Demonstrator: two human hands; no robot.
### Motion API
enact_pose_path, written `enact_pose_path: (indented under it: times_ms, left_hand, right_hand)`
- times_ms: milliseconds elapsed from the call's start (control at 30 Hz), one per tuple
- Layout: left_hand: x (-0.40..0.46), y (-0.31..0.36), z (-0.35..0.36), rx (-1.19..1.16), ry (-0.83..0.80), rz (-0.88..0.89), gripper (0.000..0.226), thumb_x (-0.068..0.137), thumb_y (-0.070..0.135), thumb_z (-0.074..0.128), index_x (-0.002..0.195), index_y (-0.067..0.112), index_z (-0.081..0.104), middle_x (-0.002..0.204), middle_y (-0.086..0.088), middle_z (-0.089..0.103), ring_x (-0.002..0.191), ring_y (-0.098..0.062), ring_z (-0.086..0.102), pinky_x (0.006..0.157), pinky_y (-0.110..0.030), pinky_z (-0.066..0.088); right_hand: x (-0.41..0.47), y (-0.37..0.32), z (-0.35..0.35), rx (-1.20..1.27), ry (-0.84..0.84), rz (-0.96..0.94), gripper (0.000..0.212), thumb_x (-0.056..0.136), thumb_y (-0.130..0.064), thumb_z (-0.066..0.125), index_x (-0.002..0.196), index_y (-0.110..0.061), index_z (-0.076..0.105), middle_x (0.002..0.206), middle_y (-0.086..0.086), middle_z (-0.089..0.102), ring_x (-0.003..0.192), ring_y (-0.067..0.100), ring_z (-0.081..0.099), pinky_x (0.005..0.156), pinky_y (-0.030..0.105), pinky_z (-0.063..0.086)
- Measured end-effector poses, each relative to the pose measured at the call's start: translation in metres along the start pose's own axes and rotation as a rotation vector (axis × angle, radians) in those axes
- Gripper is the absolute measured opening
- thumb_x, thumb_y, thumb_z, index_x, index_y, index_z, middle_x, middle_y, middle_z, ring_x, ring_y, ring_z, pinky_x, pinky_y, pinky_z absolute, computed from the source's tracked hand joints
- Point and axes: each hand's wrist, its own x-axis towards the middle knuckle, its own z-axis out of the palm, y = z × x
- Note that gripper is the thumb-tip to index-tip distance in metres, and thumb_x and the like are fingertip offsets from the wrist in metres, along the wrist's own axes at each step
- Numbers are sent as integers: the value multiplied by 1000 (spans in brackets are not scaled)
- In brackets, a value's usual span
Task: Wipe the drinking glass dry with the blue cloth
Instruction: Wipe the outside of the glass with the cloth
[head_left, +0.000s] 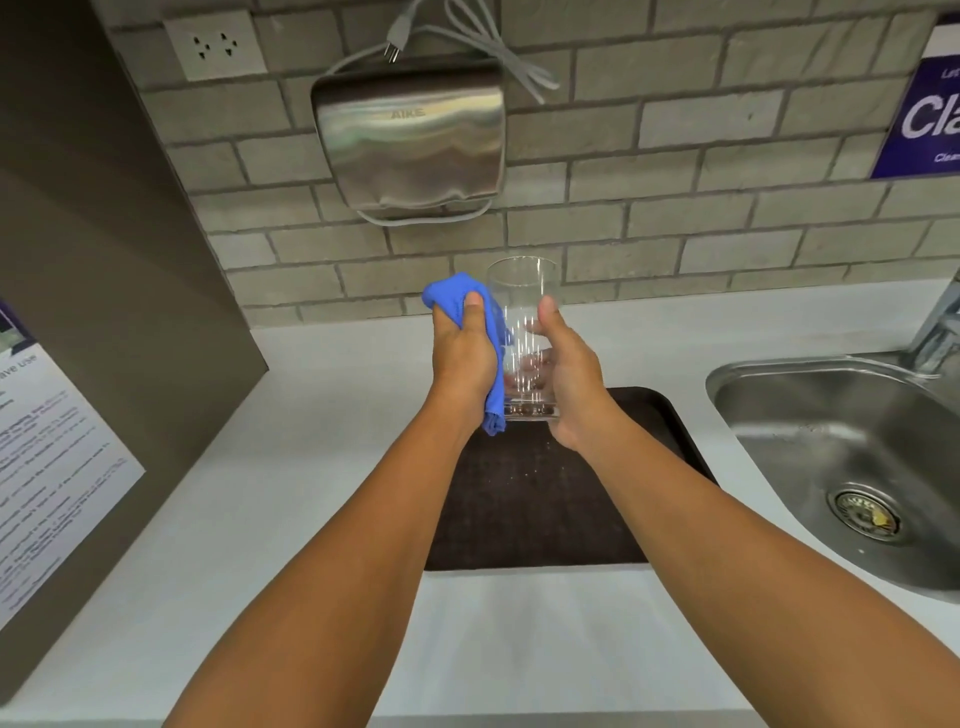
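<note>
Your left hand (464, 347) clamps cloth (453, 293) against glass (521, 291) | right hand (567, 371) grips glass upright | wiping underway, dryness unclear

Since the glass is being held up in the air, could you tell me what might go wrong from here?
The drinking glass is held by the right hand alone, so a firm push from the blue cloth in the left hand might knock it loose. It hangs above the dark tray and could break if dropped.
</note>
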Motion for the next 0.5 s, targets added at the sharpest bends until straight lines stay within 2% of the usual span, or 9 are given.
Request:
enact_pose_path:
  times_ms: [67, 100, 200, 233, 333, 367, 433, 500]
  left_hand:
    - [0, -2, 0, 19, 31, 25, 42, 103, 45, 35, 141, 29, 38, 101, 8, 61, 90, -9, 62, 75, -26, 49]
    - [-1, -2, 0, 27, 39, 35, 42, 103, 45, 35, 142, 30, 37, 99, 11, 61, 90, -10, 61, 73, -24, 47]
    - [-9, -1, 1, 69, 66, 88, 38, 103, 44, 34, 139, 31, 37, 101, 15, 58, 88, -1, 59, 69, -16, 41]
    - [-13, -1, 2, 90, 74, 112, 35, 103, 44, 34, 136, 32, 38, 100, 17, 56, 86, 3, 56, 67, -13, 38]
    - [-24, -1, 5, 145, 77, 202, 20, 102, 42, 38, 122, 38, 37, 110, 13, 51, 86, 9, 52, 69, -10, 34]
    - [-27, -3, 6, 182, 79, 247, 17, 101, 42, 40, 118, 39, 37, 112, 12, 50, 86, 10, 51, 69, -9, 33]
    - [-31, -6, 6, 249, 81, 342, 15, 99, 41, 44, 113, 39, 36, 113, 10, 48, 88, 11, 50, 70, -9, 33]
    - [-27, -8, 3, 249, 44, 351, 16, 99, 41, 44, 114, 38, 38, 116, 7, 51, 91, 6, 53, 73, -11, 36]
  right_hand:
    - [-1, 0, 0, -86, 133, -95, 70, 80, -72, 58, 113, -11, 63, 85, 4, 65, 76, 17, 63, 77, 38, 57]
    - [-1, 1, 1, -112, 138, -108, 66, 83, -72, 55, 111, -13, 64, 87, 2, 67, 77, 15, 65, 75, 34, 55]
    - [-5, 2, 4, -142, 50, -59, 61, 83, -74, 49, 113, -23, 63, 108, 4, 69, 99, 20, 68, 84, 38, 55]
    - [-6, 2, 5, -158, 31, -64, 60, 81, -75, 51, 113, -25, 62, 110, 3, 67, 97, 18, 68, 79, 34, 55]
    - [-6, 8, 6, -173, 49, -128, 59, 79, -73, 58, 111, -23, 61, 99, -2, 64, 67, 1, 68, 55, 19, 51]
    - [-7, 9, 6, -161, 55, -135, 62, 77, -74, 59, 109, -21, 62, 93, -2, 64, 60, 0, 66, 53, 18, 50]
    - [-9, 10, 4, -122, 48, -125, 67, 69, -76, 62, 104, -19, 66, 83, -2, 66, 60, 2, 66, 59, 24, 54]
    - [-7, 11, 0, -71, 15, -90, 61, 70, -74, 64, 99, -20, 68, 80, -1, 68, 66, 8, 67, 71, 33, 57]
